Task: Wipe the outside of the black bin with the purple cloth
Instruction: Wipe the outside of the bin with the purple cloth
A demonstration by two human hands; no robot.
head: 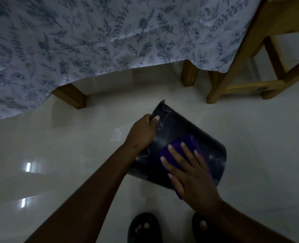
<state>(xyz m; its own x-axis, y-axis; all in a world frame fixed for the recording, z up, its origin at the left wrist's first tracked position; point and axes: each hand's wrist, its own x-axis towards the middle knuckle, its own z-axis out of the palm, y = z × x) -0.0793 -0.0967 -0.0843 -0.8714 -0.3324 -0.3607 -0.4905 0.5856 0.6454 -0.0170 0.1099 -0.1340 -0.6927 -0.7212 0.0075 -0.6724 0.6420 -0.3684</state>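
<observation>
The black bin (194, 132) is tipped on its side above the pale floor, its rim toward the upper left. My left hand (141, 132) grips the bin's rim, thumb over the edge. My right hand (189, 171) lies flat with fingers spread on the purple cloth (189, 142), pressing it against the bin's outer wall. Part of the cloth shows beyond my fingertips and a bit below my palm; the rest is hidden under the hand. Dusty smears show on the bin's wall.
A table with a floral cloth (92, 41) hangs over the far side, its wooden legs (71, 97) on the glossy tiled floor (57, 155). A wooden chair (250, 67) stands at the right. My feet in dark slippers (145, 228) are at the bottom.
</observation>
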